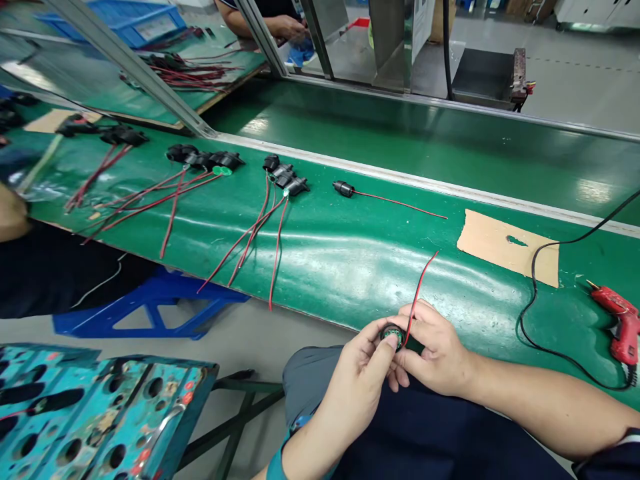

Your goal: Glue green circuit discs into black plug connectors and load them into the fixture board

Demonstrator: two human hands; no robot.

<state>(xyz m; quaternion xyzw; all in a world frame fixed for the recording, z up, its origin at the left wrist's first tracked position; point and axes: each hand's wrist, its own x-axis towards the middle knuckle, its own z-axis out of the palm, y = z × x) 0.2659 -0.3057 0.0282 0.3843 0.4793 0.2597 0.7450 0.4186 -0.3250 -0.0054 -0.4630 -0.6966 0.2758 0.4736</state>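
Observation:
Close to my body, over the table's near edge, I hold a small round black housing (391,337) with what looks like a green circuit board inside. A red wire (419,293) rises from it and curves up to a loose end. My left hand (365,363) is closed on the housing, its thumb pressing on the face. From the other side my right hand (434,348) is closed on the housing's rim, beside the base of the wire. Some of its fingers are hidden. Farther off on the table lies a black connector-like part (343,189) with a thin red wire.
Several black parts with red wires lie in groups (285,177) along the green table (350,260). At right are a cardboard piece (500,243) and a red soldering gun (623,320) with a black cord. A teal rack (165,427) stands lower left. Other people sit nearby.

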